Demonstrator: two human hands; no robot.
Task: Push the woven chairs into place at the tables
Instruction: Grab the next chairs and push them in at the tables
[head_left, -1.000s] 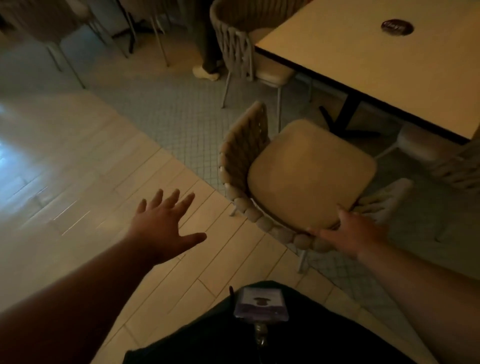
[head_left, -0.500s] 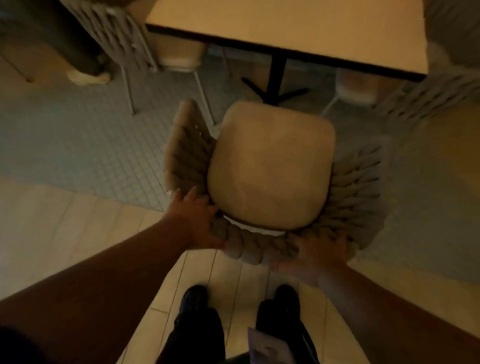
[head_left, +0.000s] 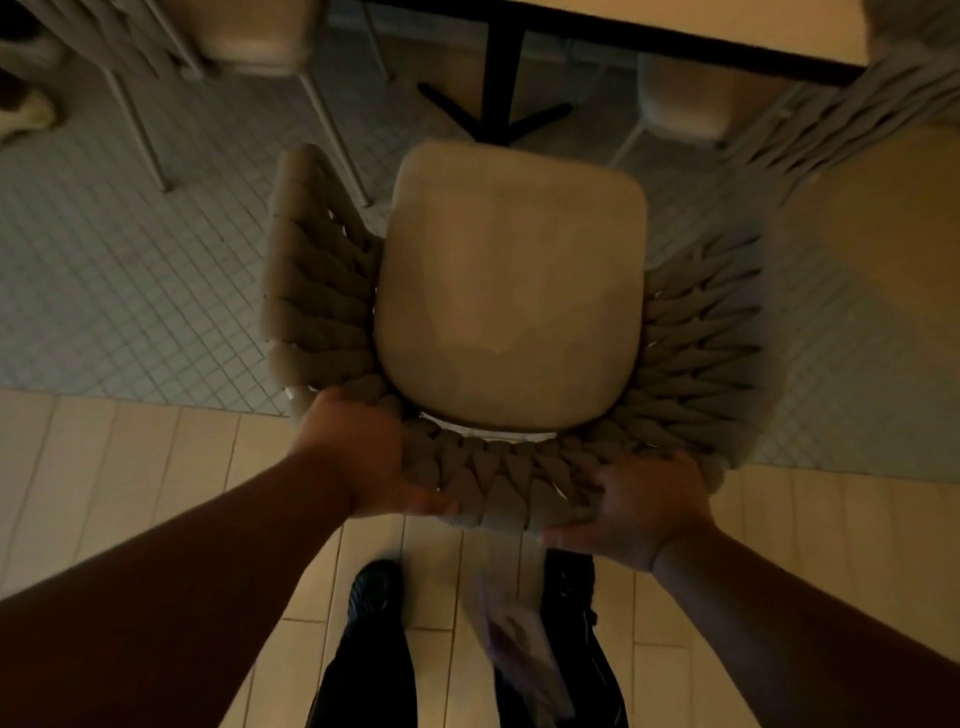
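Note:
A woven chair (head_left: 511, 291) with a beige seat cushion stands right in front of me, its curved rope back toward me and its front facing the table (head_left: 701, 26). My left hand (head_left: 366, 462) grips the back's left rim. My right hand (head_left: 641, 512) grips the back's right rim. The chair's front edge lies just short of the table's black pedestal base (head_left: 498, 104). The table top shows only as a strip at the upper edge.
Another woven chair (head_left: 244, 36) stands at the upper left, a third (head_left: 685, 98) at the upper right under the table. A further woven back (head_left: 852, 130) rises at the right. Someone's shoe (head_left: 26, 111) is at the far left. My feet stand on pale planks.
My left hand came from the open air onto the chair back. I turned square behind the chair, and the chair has slid closer to the table's pedestal.

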